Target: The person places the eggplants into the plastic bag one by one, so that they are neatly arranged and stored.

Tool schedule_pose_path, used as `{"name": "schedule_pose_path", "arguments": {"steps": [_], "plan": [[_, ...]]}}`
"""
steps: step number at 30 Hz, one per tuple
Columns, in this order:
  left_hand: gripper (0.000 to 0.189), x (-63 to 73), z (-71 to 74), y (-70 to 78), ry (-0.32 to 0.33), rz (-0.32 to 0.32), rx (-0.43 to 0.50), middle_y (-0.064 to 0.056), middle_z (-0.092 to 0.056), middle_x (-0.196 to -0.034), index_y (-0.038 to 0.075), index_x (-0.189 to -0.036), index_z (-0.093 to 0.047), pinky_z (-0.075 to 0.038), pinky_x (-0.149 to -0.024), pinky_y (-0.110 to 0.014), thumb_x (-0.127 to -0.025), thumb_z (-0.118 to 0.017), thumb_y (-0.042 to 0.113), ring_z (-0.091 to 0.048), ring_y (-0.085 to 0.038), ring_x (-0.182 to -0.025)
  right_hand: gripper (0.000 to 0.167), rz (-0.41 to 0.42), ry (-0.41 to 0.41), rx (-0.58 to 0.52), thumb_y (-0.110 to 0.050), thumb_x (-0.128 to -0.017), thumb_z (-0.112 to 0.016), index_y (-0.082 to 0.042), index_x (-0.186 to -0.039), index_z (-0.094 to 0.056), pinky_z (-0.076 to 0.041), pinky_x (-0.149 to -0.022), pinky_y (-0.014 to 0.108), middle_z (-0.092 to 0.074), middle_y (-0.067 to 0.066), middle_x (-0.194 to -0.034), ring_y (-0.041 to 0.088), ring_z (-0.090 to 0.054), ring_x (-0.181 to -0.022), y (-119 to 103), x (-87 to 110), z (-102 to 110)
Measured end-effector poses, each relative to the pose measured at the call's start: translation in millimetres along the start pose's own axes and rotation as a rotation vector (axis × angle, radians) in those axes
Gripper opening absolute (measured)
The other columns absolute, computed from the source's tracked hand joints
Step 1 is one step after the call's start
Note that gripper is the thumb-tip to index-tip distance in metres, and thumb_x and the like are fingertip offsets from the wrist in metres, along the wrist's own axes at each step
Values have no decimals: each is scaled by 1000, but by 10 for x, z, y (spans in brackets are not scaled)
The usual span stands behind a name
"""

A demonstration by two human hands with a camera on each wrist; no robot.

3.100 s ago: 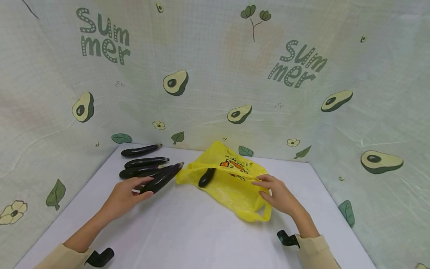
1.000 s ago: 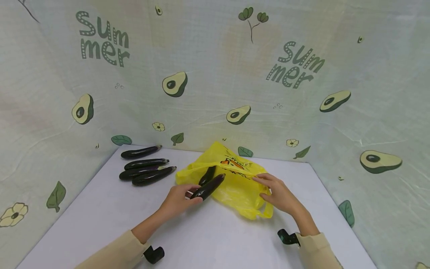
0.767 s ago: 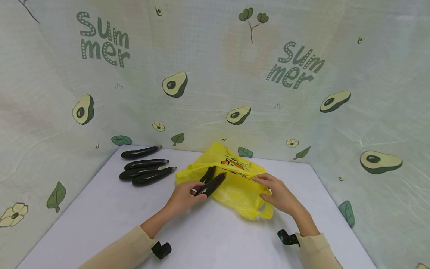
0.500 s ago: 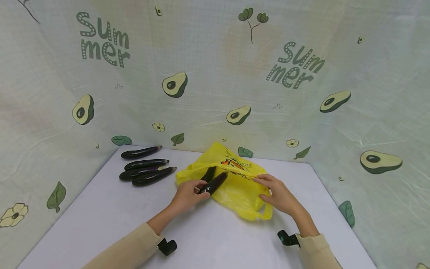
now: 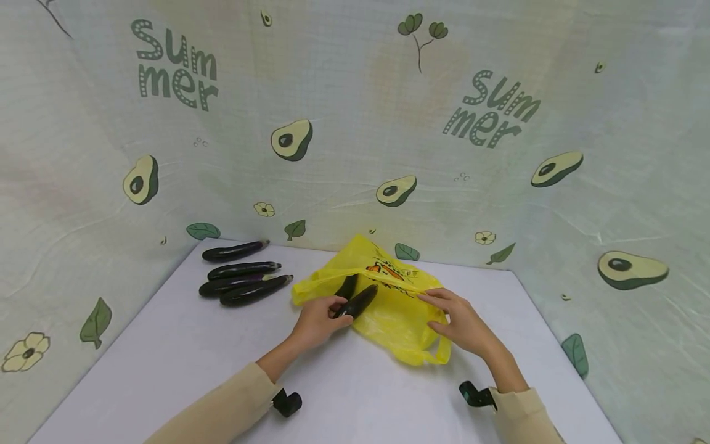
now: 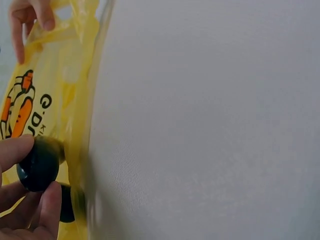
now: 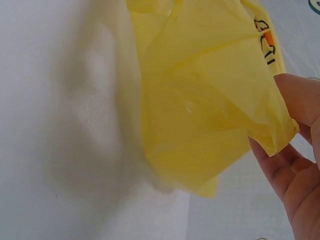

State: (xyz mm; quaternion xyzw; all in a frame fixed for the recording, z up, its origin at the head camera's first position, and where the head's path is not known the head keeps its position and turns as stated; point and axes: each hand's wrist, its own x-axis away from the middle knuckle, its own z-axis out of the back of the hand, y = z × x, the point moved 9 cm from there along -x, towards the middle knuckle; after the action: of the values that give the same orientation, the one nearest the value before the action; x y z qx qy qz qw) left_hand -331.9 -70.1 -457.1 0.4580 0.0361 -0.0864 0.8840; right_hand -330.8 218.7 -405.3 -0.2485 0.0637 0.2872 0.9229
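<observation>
My left hand [image 5: 316,324] grips a dark eggplant [image 5: 360,301] by its rounded end, its stem end pointing into the mouth of a yellow plastic bag [image 5: 399,317]. In the left wrist view, thumb and fingers lie around the shiny end of this eggplant [image 6: 37,169]. Close beside it, a second eggplant [image 5: 348,286] lies in the bag, partly covered by the upper layer. My right hand [image 5: 463,320] pinches the bag's raised upper edge on the right. Seen from the right wrist, the yellow film [image 7: 210,100] is caught between thumb and fingers.
Several eggplants lie at the table's back left: one [image 5: 235,251] alone by the rear edge, others grouped, including a front one [image 5: 255,291]. Printed cloth [image 5: 344,80] hangs behind and along both sides of the white table [image 5: 355,394].
My left hand has picked up one eggplant from the left group and carried it right to the bag, lately edging further into its mouth. My right hand has stayed at the bag's edge.
</observation>
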Motion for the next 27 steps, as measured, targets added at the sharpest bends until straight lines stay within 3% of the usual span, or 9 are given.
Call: {"name": "schedule_pose_path", "arguments": {"steps": [13, 20, 27], "plan": [[44, -133, -75, 25, 63, -15, -56, -5, -76, -116, 5, -126, -76, -58, -85, -40, -89, -88, 25, -65, -17, -94, 64, -31, -9, -23, 1, -86, -86, -11, -145, -66, -57, -101, 49, -59, 12, -147, 32, -64, -125, 20, -5, -22], [45, -176, -124, 28, 128, 56, -75, -8, -73, -116, 5, -126, -75, -56, -98, -47, -88, -90, 25, -65, -24, -105, 64, -25, -5, -17, 1, -85, -87, -11, -145, -66, -56, -103, 50, -60, 12, -146, 33, -63, -127, 23, -13, -27], [45, -243, -141, 39, 166, 66, -102, -10, -72, -117, 5, -127, -75, -55, -102, -48, -87, -90, 23, -64, -26, -110, 64, -32, -11, -26, 1, -86, -87, -10, -145, -66, -57, -101, 47, -59, 13, -147, 33, -64, -126, 19, -16, -26]]}}
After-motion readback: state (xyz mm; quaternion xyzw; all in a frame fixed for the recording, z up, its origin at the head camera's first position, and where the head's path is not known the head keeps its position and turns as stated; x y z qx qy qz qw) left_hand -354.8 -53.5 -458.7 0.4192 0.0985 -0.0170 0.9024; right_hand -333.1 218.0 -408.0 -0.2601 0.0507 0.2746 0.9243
